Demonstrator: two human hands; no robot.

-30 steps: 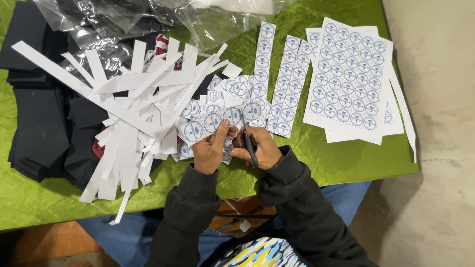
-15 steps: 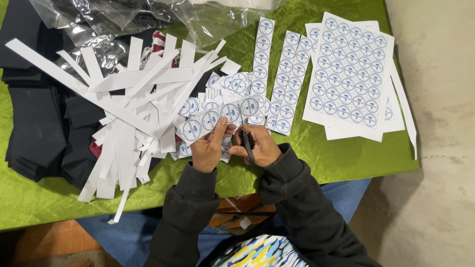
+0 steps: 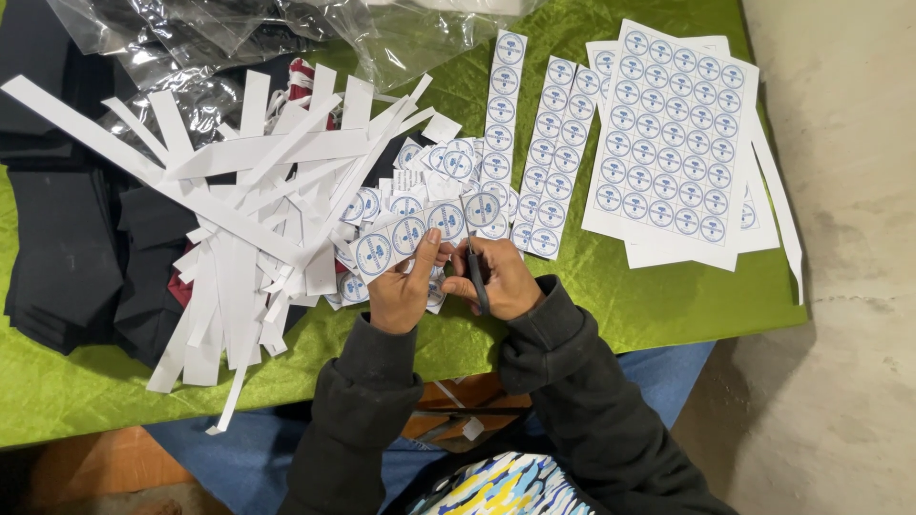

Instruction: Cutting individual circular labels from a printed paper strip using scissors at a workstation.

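covering a table beside a bare concrete floor, the green cloth [image 3: 592, 315] carries a label strip [image 3: 420, 234] pinched by the left hand [image 3: 401, 286], while the right hand [image 3: 501, 277] seemingly grips scissors [image 3: 474, 262] cutting it.

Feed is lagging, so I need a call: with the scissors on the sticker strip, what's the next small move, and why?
Probably close the scissors to finish this cut: the right hand has the blades set on the strip between two round stickers, and the left hand holds it steady.
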